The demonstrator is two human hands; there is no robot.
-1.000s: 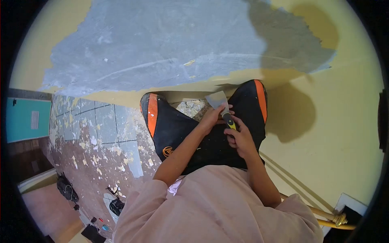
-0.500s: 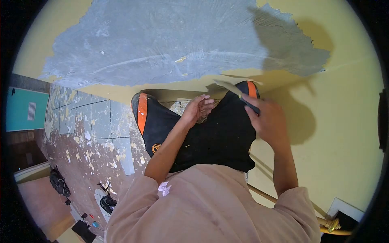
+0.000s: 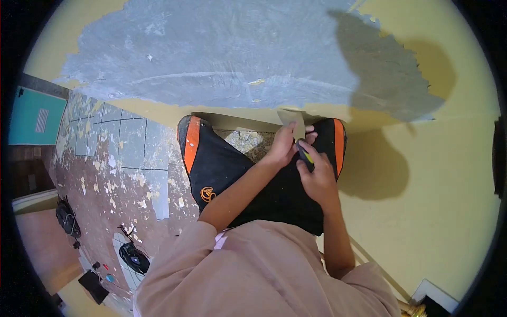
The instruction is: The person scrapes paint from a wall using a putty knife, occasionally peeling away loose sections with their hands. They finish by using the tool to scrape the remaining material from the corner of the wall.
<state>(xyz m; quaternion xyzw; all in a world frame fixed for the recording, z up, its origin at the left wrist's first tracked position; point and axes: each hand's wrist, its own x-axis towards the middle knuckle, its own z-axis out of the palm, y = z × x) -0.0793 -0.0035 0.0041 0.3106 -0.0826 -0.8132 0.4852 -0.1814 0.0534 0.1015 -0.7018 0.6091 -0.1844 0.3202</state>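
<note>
My right hand (image 3: 320,182) is closed around the black and yellow-green handle (image 3: 306,158) of a putty knife. Its flat, wide-ended metal blade (image 3: 299,128) points toward the wall and overlaps my left hand (image 3: 284,143). The left palm is turned up beside the blade, with fingers showing past its far side, loosely stretched. Both hands are over my black trousers (image 3: 264,193), between my spread knees. Ahead rises a yellow wall (image 3: 391,232) with a large bare grey patch (image 3: 211,58), ragged at its edges. Small yellow paint flecks (image 3: 256,82) cling to the grey.
Paint chips (image 3: 118,186) litter the brown floor and grey tiles (image 3: 132,142) at left. More pale debris (image 3: 245,141) lies between my knees by the wall. Black bundles with cords (image 3: 134,258) rest on the floor at lower left. A teal panel (image 3: 36,116) stands far left.
My right hand has brought the putty knife down and left, from beside my right knee to my left hand. My left hand has shifted right to meet the blade.
</note>
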